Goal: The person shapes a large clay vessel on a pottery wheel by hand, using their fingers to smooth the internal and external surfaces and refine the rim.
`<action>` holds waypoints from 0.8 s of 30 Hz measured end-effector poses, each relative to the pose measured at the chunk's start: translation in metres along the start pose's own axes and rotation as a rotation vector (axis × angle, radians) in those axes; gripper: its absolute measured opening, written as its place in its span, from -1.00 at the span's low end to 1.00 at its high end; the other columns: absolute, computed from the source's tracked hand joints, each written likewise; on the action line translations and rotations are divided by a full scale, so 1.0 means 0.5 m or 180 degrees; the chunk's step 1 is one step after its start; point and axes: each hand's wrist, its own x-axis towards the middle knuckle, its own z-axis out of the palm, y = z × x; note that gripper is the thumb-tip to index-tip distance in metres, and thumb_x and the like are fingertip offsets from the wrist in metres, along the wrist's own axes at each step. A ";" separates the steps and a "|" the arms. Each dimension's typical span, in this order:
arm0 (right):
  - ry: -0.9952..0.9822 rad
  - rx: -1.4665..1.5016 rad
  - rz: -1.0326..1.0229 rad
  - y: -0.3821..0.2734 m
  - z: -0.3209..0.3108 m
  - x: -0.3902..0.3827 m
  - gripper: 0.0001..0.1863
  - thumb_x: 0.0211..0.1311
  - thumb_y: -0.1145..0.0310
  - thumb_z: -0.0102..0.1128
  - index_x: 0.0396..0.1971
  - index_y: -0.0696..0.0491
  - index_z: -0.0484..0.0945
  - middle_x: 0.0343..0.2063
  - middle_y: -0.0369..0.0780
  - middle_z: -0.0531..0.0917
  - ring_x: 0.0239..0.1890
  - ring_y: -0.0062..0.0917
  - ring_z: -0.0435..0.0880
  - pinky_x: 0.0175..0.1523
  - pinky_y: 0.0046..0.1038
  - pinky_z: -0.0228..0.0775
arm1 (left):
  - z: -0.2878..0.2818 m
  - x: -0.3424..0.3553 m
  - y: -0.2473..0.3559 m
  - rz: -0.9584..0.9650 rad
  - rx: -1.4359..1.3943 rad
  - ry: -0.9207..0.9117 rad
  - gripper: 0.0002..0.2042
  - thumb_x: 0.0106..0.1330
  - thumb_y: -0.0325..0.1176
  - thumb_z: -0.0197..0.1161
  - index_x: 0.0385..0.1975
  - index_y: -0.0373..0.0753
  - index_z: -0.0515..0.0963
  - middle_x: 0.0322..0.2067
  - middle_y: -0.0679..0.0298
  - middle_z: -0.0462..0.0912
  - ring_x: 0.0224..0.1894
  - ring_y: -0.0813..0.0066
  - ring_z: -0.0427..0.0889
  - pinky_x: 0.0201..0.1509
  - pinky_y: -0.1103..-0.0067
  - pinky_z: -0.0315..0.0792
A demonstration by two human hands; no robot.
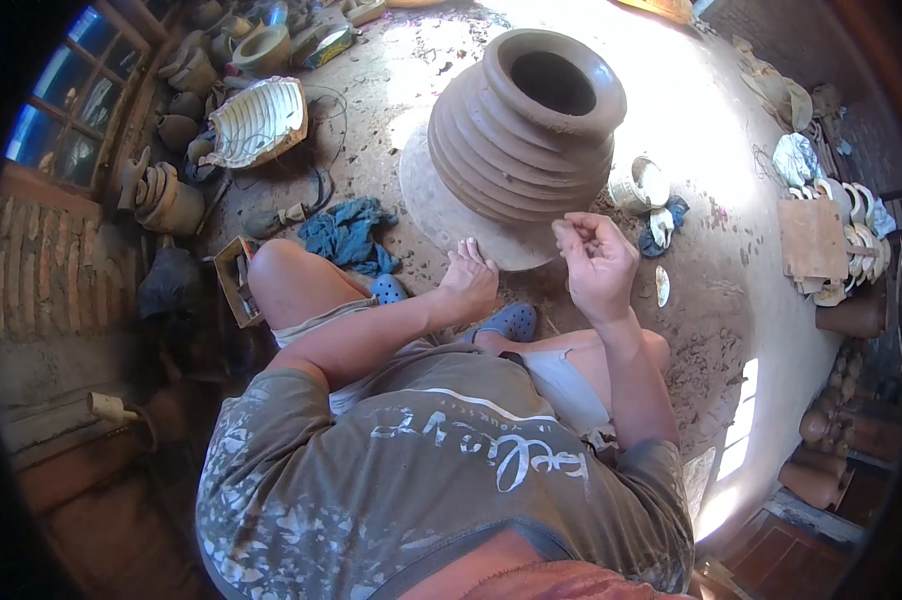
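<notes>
A large ribbed clay pot (521, 140) with a thick rounded rim stands upright on a round turning board (441, 210). Flat on the near edge of that board lies my left hand (471, 280), its fingers stretched out and holding nothing. My right hand (601, 262) is raised by the pot's lower right side. Its fingers curl in with thumb and forefinger close together near the pot's base. Whatever they may pinch is hidden or too small to name.
A blue cloth (349, 235) lies left of the board. To the right stand a small pale bucket (639, 186) and a dark blue rag (661, 230). A white ribbed mould (258, 122), several pots and a wooden box (233, 282) sit at left. Stacked pottery (851, 245) lines the right side.
</notes>
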 end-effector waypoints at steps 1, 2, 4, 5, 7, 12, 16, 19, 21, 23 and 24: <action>-0.0102 -0.0459 -0.0385 -0.012 0.000 0.015 -0.87 0.27 0.47 0.49 -0.36 0.17 0.69 -0.46 -0.20 0.68 -0.49 -0.54 0.66 -0.33 -0.47 0.56 | -0.004 0.000 0.002 -0.0018 0.0002 -0.0055 -0.17 0.40 0.19 0.25 0.26 -0.62 0.40 0.42 -0.63 0.09 0.51 -0.52 0.14 0.49 -0.08 0.22; -0.0202 -0.0914 -0.0773 -0.021 -0.001 0.029 -0.87 0.25 0.46 0.51 -0.34 0.16 0.70 -0.46 -0.18 0.67 -0.49 -0.47 0.67 -0.33 -0.44 0.56 | -0.005 0.003 0.004 -0.0052 0.0067 -0.0114 -0.17 0.39 0.19 0.25 0.25 -0.61 0.41 0.42 -0.63 0.11 0.51 -0.51 0.15 0.48 -0.08 0.24; -0.0158 -0.1511 -0.1516 -0.035 0.009 0.063 -0.86 0.20 0.46 0.53 -0.32 0.15 0.72 -0.46 -0.16 0.66 -0.47 -0.36 0.67 -0.32 -0.39 0.56 | -0.009 0.013 0.013 -0.0094 0.0207 -0.0223 -0.18 0.39 0.19 0.26 0.24 -0.60 0.44 0.42 -0.62 0.13 0.52 -0.49 0.16 0.45 -0.09 0.28; -0.0020 -0.1644 -0.1868 -0.041 0.024 0.082 -0.85 0.17 0.46 0.53 -0.31 0.14 0.72 -0.45 -0.17 0.65 -0.44 -0.32 0.67 -0.30 -0.36 0.56 | -0.006 0.020 0.017 -0.0127 0.0274 -0.0227 -0.19 0.38 0.20 0.26 0.24 -0.58 0.45 0.41 -0.62 0.15 0.51 -0.48 0.19 0.43 -0.10 0.30; 0.0151 -0.1845 -0.2370 -0.047 0.054 0.117 -0.84 0.15 0.47 0.52 -0.30 0.13 0.72 -0.43 -0.19 0.66 -0.40 -0.30 0.68 -0.28 -0.34 0.57 | 0.005 0.033 0.023 -0.0202 0.0405 -0.0245 -0.19 0.37 0.21 0.26 0.24 -0.56 0.47 0.39 -0.62 0.19 0.49 -0.46 0.24 0.40 -0.11 0.34; 0.0080 -0.2271 -0.2677 -0.048 0.095 0.168 -0.80 0.16 0.53 0.45 -0.19 0.08 0.74 -0.35 -0.24 0.71 -0.39 -0.37 0.72 -0.28 -0.38 0.60 | -0.005 0.045 0.027 -0.0125 0.0573 -0.0373 -0.22 0.38 0.23 0.23 0.21 -0.51 0.53 0.26 -0.45 0.46 0.43 -0.45 0.32 0.36 -0.16 0.35; -0.0069 -0.2744 -0.2688 -0.059 0.120 0.187 -0.91 0.16 0.45 0.42 -0.33 0.01 0.71 -0.47 -0.28 0.61 -0.51 -0.43 0.70 -0.43 -0.41 0.55 | 0.018 0.066 0.013 -0.0208 0.0650 -0.0336 -0.28 0.38 0.23 0.23 0.16 -0.43 0.60 0.16 -0.14 0.65 0.42 -0.42 0.33 0.33 -0.20 0.35; -0.0117 -0.2816 -0.2678 -0.062 0.129 0.196 -0.92 0.14 0.41 0.40 -0.45 -0.02 0.63 -0.54 -0.28 0.50 -0.58 -0.45 0.67 -0.50 -0.41 0.50 | -0.001 0.056 -0.006 -0.0246 0.0618 -0.0299 -0.32 0.39 0.18 0.23 0.16 -0.41 0.62 0.16 -0.02 0.67 0.40 -0.38 0.35 0.31 -0.22 0.34; -0.0213 -0.2702 -0.2682 -0.054 0.130 0.200 -0.91 0.13 0.42 0.40 -0.45 -0.02 0.63 -0.54 -0.28 0.50 -0.58 -0.45 0.67 -0.50 -0.42 0.49 | -0.018 0.056 -0.025 -0.0198 0.0854 -0.0489 -0.46 0.44 0.02 0.17 0.15 -0.33 0.66 0.17 0.00 0.67 0.39 -0.31 0.37 0.31 -0.23 0.33; -0.0186 -0.2683 -0.2690 -0.051 0.126 0.198 -0.88 0.13 0.42 0.36 -0.50 -0.03 0.56 -0.56 -0.29 0.50 -0.59 -0.48 0.66 -0.51 -0.44 0.48 | -0.023 0.056 -0.049 -0.0217 0.0844 -0.0504 -0.54 0.45 -0.07 0.15 0.16 -0.25 0.69 0.17 0.03 0.68 0.40 -0.27 0.38 0.31 -0.21 0.33; -0.0142 -0.2682 -0.2711 -0.046 0.128 0.197 -0.85 0.12 0.41 0.32 -0.55 -0.04 0.51 -0.57 -0.29 0.50 -0.60 -0.49 0.65 -0.51 -0.44 0.48 | -0.029 0.051 -0.064 -0.0224 0.0933 -0.0476 -0.59 0.46 -0.11 0.12 0.14 -0.15 0.72 0.18 0.09 0.68 0.40 -0.21 0.39 0.30 -0.19 0.33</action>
